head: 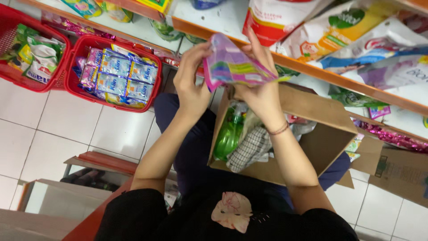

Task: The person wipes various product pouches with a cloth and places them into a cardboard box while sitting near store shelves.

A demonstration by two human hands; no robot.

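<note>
Both hands grip one flat pink-and-purple sachet pack (234, 67) directly above an open cardboard box (330, 134): the left hand (191, 82) pinches its near end, the right hand (263, 87) closes under its far side. The pack's long axis slants from the left hand down toward the orange shelf edge (347, 82), with red baskets (111, 76) well left of the box.

One head-worn camera looks steeply down, close over the lap and floor.
</note>
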